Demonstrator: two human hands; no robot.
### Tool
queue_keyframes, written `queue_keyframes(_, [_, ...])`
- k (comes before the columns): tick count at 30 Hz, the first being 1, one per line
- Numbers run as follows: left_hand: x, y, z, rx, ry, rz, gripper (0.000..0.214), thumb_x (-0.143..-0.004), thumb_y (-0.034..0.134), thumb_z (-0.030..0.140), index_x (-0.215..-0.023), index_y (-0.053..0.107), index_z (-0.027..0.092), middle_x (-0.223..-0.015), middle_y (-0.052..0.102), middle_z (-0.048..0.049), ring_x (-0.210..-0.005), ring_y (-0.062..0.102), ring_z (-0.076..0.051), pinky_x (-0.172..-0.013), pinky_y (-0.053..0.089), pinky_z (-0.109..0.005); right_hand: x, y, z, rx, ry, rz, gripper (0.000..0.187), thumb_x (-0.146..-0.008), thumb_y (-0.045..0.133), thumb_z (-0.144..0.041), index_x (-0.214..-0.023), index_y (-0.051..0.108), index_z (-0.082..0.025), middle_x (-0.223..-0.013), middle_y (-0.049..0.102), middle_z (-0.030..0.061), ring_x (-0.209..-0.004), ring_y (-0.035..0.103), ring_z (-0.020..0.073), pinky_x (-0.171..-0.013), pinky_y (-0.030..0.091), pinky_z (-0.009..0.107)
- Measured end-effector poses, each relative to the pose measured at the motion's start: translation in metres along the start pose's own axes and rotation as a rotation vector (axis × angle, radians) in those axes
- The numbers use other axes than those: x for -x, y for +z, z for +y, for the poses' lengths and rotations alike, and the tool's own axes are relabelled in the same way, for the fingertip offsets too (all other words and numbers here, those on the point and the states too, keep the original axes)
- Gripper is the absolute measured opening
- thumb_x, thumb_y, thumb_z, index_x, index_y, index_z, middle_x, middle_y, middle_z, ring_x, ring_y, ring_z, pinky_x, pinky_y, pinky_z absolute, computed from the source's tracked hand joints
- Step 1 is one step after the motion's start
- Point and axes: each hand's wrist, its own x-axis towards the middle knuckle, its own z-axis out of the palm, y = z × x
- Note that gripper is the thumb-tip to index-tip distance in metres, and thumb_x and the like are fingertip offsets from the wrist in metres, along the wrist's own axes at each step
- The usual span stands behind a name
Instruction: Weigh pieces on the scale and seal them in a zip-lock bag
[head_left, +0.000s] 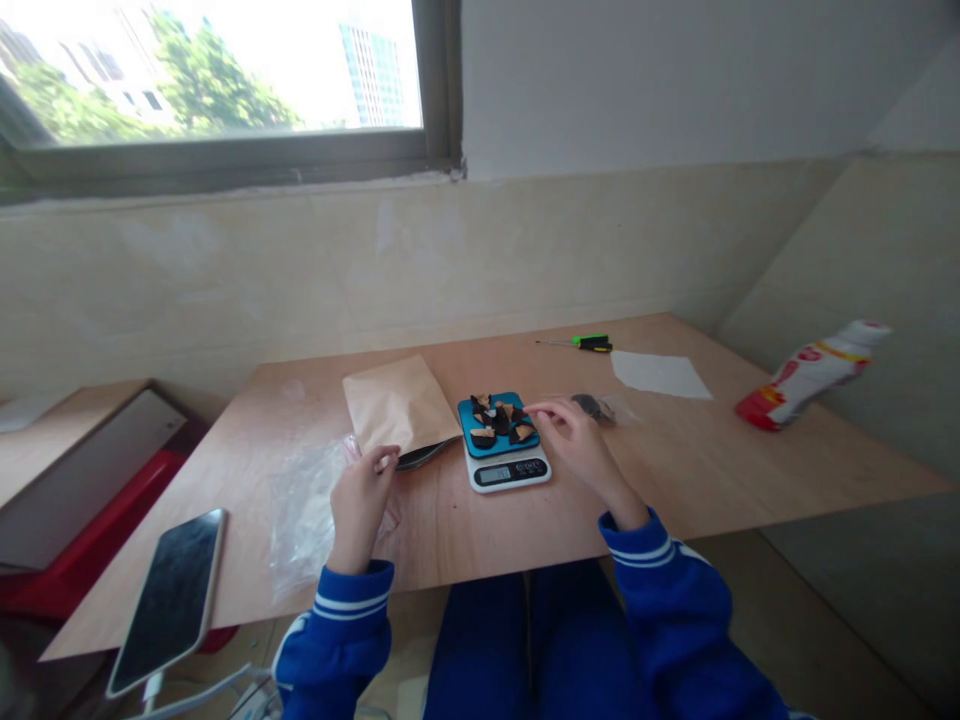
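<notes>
A small white kitchen scale [510, 470] with a blue top stands on the wooden table [712, 470], several dark and tan pieces [501, 418] piled on it. My right hand [574, 440] hovers just right of the scale, its fingers pinched together beside the pieces; what they hold is too small to make out. My left hand [361, 500] rests left of the scale with fingers curled at the mouth of a brown paper bag [397, 405], from which a dark flat object [421, 456] sticks out. Clear plastic wrap [307, 510] lies under that hand.
A phone [172, 595] lies at the table's front left edge with a cable. A green-handled screwdriver [589, 343], a white paper sheet [660, 373], a small dark item in clear wrap [596, 406] and a tipped red-and-white bottle [810, 372] lie to the right. A red bin [90, 545] stands left.
</notes>
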Motion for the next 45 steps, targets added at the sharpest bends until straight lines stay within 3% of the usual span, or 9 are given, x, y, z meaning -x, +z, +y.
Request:
queue_keyframes(4, [0.016,0.006,-0.024,0.180,0.178,0.092,0.036,-0.087,0.044,0.034,-0.112,0.066,0.021,-0.121,0.066,-0.0102,-0.112,0.061,-0.026,-0.092,0.047,-0.039,0.029,-0.015,-0.004,-0.067,0.125,0.104,0.026,-0.092,0.048,-0.035,-0.097,0.069,-0.022,-0.104,0.070,0.0073,-0.100,0.062,0.0223,-0.080,0.049,0.034])
queue_keyframes(9, [0.040,0.021,-0.062,0.084,-0.001,0.161,0.043,-0.077,0.049,0.039,-0.107,0.067,0.013,-0.099,0.064,-0.0159,-0.095,0.063,-0.032,-0.087,0.049,-0.049,0.067,-0.029,0.005,-0.121,0.358,0.258,0.033,-0.090,0.050,-0.046,-0.100,0.068,-0.021,-0.096,0.072,0.0092,-0.091,0.066,0.0231,-0.079,0.050,0.035])
queue_keyframes(11, [0.045,0.027,-0.069,0.037,-0.004,0.172,0.046,-0.075,0.050,0.041,-0.105,0.067,0.011,-0.099,0.063,-0.0173,-0.092,0.062,-0.032,-0.088,0.048,-0.050,0.076,-0.033,0.011,-0.119,0.411,0.277,0.036,-0.088,0.050,-0.049,-0.099,0.069,-0.020,-0.092,0.072,0.0099,-0.088,0.066,0.0239,-0.079,0.050,0.036])
queue_keyframes(19, [0.049,0.026,-0.063,0.125,-0.069,0.193,0.035,-0.079,0.050,0.046,-0.088,0.067,0.017,-0.086,0.061,-0.0089,-0.085,0.060,-0.028,-0.080,0.049,-0.043,0.083,-0.051,0.019,-0.112,0.441,0.340,0.039,-0.086,0.052,-0.053,-0.098,0.069,-0.020,-0.087,0.072,0.0100,-0.082,0.067,0.0238,-0.076,0.051,0.037])
queue_keyframes(26, [0.053,0.019,-0.059,0.207,-0.170,0.278,0.028,-0.078,0.052,0.043,-0.081,0.067,0.019,-0.094,0.067,-0.0084,-0.091,0.064,-0.027,-0.084,0.049,-0.042,0.090,-0.059,0.021,-0.128,0.463,0.319,0.041,-0.086,0.052,-0.054,-0.101,0.068,-0.020,-0.086,0.069,0.0091,-0.079,0.065,0.0225,-0.074,0.051,0.036])
queue_keyframes(32, [0.063,-0.004,-0.028,0.164,-0.080,0.586,0.030,-0.084,0.053,0.045,-0.086,0.066,0.018,-0.105,0.067,-0.0121,-0.105,0.060,-0.029,-0.091,0.047,-0.045,0.089,-0.054,0.021,-0.121,0.457,0.255,0.041,-0.087,0.050,-0.054,-0.100,0.068,-0.020,-0.086,0.070,0.0093,-0.079,0.065,0.0226,-0.071,0.051,0.034])
queue_keyframes(36, [0.073,-0.012,0.009,0.204,0.023,0.649,0.021,-0.087,0.057,0.039,-0.086,0.064,0.020,-0.112,0.064,-0.0091,-0.109,0.059,-0.025,-0.097,0.045,-0.043,0.082,-0.040,0.004,-0.174,0.411,0.181,0.039,-0.088,0.050,-0.052,-0.100,0.069,-0.020,-0.091,0.071,0.0094,-0.083,0.065,0.0224,-0.073,0.051,0.033])
queue_keyframes(42, [0.092,0.015,0.054,0.333,0.402,0.501,0.003,-0.087,0.059,0.022,-0.088,0.063,0.022,-0.109,0.065,-0.0041,-0.103,0.062,-0.019,-0.093,0.047,-0.037,0.071,-0.002,-0.063,-0.400,0.259,-0.076,0.032,-0.094,0.046,-0.043,-0.111,0.064,-0.021,-0.102,0.070,0.0068,-0.092,0.065,0.0185,-0.080,0.049,0.029])
queue_keyframes(45, [0.100,0.025,0.064,0.363,0.484,0.412,0.006,-0.088,0.057,0.016,-0.088,0.060,0.022,-0.109,0.065,-0.0035,-0.102,0.062,-0.016,-0.089,0.049,-0.031,0.071,0.020,-0.088,-0.472,0.205,-0.156,0.026,-0.094,0.049,-0.036,-0.108,0.064,-0.022,-0.100,0.069,0.0049,-0.089,0.064,0.0163,-0.076,0.049,0.027])
